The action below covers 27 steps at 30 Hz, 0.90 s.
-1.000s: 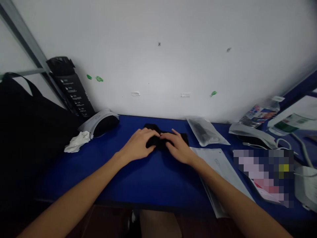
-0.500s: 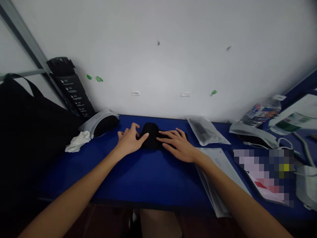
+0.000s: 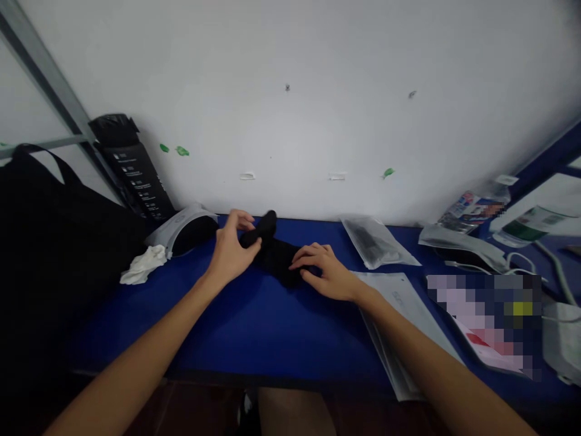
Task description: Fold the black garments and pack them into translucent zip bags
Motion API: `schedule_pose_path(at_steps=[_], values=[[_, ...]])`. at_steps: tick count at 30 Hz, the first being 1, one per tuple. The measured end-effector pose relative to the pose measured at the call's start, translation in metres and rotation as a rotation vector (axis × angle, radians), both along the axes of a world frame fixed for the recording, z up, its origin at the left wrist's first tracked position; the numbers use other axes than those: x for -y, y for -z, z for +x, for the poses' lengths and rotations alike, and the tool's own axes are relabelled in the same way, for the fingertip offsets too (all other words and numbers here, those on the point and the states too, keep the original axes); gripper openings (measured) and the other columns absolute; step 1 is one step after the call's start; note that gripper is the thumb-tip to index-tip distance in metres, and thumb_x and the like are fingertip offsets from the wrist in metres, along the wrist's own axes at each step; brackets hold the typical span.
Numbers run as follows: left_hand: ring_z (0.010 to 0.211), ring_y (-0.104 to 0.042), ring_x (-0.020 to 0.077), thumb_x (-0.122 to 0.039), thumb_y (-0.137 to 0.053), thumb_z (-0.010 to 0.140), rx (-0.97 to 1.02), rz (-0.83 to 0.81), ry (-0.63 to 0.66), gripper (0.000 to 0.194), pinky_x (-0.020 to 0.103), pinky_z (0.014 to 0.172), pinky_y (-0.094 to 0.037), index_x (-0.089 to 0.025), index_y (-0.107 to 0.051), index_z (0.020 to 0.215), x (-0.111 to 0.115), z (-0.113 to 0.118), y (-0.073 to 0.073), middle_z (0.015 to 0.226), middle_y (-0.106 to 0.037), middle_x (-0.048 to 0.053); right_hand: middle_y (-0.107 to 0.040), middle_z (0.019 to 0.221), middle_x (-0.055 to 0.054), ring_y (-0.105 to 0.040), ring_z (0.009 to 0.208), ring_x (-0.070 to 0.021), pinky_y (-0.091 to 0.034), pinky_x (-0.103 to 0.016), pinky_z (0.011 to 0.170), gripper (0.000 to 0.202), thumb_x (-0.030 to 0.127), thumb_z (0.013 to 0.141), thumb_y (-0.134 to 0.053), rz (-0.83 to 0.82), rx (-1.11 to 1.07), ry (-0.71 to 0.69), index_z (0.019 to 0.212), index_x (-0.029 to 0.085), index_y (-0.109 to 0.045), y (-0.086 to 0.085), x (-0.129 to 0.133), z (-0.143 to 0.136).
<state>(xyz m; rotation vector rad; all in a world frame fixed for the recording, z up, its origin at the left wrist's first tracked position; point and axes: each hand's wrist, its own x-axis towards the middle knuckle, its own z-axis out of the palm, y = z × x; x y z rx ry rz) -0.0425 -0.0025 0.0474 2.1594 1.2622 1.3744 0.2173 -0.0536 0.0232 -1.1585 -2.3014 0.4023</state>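
Observation:
A black folded fabric piece, sock-like in shape, lies across the blue tabletop. My left hand pinches its left part between thumb and fingers, and that end stands raised and tilted off the table. On the right end rest the bent fingers of my right hand, with the thumb below them, gripping the fabric's edge. Part of the fabric is hidden behind the fingers of both hands.
Left are a black bag, a black bottle, a pouch and crumpled tissue. Right are a clear zip bag, a flat plastic bag, a phone, and plastic bottles near the wall.
My left hand has closed on the left part of the black fabric and lifted it up and back. The fabric now lies slantwise; my right hand's fingers have curled in.

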Motion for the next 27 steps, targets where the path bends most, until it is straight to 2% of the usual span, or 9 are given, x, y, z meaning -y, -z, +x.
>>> schedule_pose_path(at_steps=[3,6,9,13,16,18,20,24,27], values=[[0.105,-0.067,0.0220,-0.033,-0.076,0.087,-0.265,-0.107,0.426,0.038,0.041,0.104,-0.043,-0.026,-0.059,0.120,0.013,0.010,-0.001,0.107,-0.071,0.002,-0.074,0.112,-0.005,-0.063,0.107,-0.0250,-0.035,-0.050,0.106,0.035,0.012,0.088,-0.046,0.010,-0.103,-0.006,0.098,0.025,-0.078,0.004,-0.004,0.002],[0.112,-0.065,0.0252,-0.051,-0.074,0.092,-0.448,-0.204,0.633,0.040,0.046,0.109,-0.038,-0.030,-0.064,0.125,0.024,0.017,0.000,0.114,-0.073,0.003,-0.075,0.095,-0.006,-0.064,0.093,-0.0228,-0.043,-0.040,0.091,0.034,0.009,0.080,-0.042,0.090,-0.246,0.130,0.081,0.021,-0.073,0.001,-0.010,0.011],[0.118,-0.062,0.0255,-0.052,-0.056,0.104,-0.387,-0.183,0.556,0.032,0.046,0.109,-0.039,-0.030,-0.067,0.125,0.028,0.021,0.003,0.121,-0.070,0.005,-0.067,0.074,-0.004,-0.061,0.073,-0.0203,-0.042,-0.033,0.072,0.025,0.012,0.079,-0.043,0.080,-0.153,0.325,0.070,0.021,-0.064,-0.012,-0.011,0.028],[0.131,-0.055,0.0292,-0.051,-0.049,0.105,-0.385,-0.160,0.329,0.040,0.051,0.114,-0.039,-0.031,-0.061,0.138,0.027,0.022,0.009,0.141,-0.060,0.008,-0.063,0.064,-0.004,-0.057,0.061,-0.0187,-0.036,-0.031,0.061,0.034,0.031,0.095,-0.048,-0.168,0.275,0.433,0.063,0.021,-0.057,-0.035,-0.005,0.062],[0.138,-0.053,0.0285,-0.035,-0.048,0.105,-0.443,-0.202,0.413,0.041,0.051,0.118,-0.040,-0.028,-0.059,0.144,0.022,0.022,0.015,0.149,-0.057,0.009,-0.063,0.057,-0.006,-0.056,0.050,-0.0173,-0.040,-0.030,0.054,0.048,0.046,0.096,-0.053,-0.600,0.447,0.488,0.056,0.020,-0.058,-0.043,0.003,0.081],[0.141,-0.053,0.0253,-0.019,-0.047,0.100,-0.429,-0.214,0.520,0.042,0.049,0.123,-0.037,-0.028,-0.065,0.137,0.018,0.022,0.018,0.148,-0.061,0.006,-0.067,0.058,-0.007,-0.055,0.047,-0.0157,-0.041,-0.028,0.050,0.039,0.039,0.090,-0.061,-0.863,0.498,0.398,0.056,0.019,-0.062,-0.043,0.009,0.085],[0.140,-0.056,0.0217,-0.009,-0.046,0.094,-0.372,-0.237,0.627,0.046,0.049,0.128,-0.031,-0.029,-0.072,0.127,0.015,0.022,0.019,0.142,-0.067,0.003,-0.070,0.062,-0.006,-0.056,0.048,-0.0144,-0.040,-0.025,0.047,0.023,0.024,0.080,-0.063,-0.958,0.465,0.250,0.058,0.019,-0.063,-0.041,0.012,0.083],[0.137,-0.060,0.0185,-0.003,-0.040,0.086,-0.234,-0.355,0.838,0.052,0.047,0.131,-0.025,-0.029,-0.077,0.111,0.016,0.022,0.015,0.133,-0.073,0.000,-0.069,0.062,-0.003,-0.058,0.050,-0.0146,-0.043,-0.024,0.048,0.015,0.015,0.077,-0.056,-0.873,0.311,0.136,0.063,0.020,-0.057,-0.040,0.011,0.065],[0.134,-0.062,0.0208,-0.004,-0.042,0.083,-0.145,-0.454,0.978,0.047,0.046,0.130,-0.027,-0.025,-0.079,0.102,0.021,0.021,0.011,0.127,-0.076,0.002,-0.067,0.066,-0.001,-0.060,0.058,-0.0161,-0.045,-0.027,0.058,0.018,0.021,0.089,-0.054,-0.418,0.127,0.147,0.071,0.021,-0.055,-0.042,0.004,0.042]])
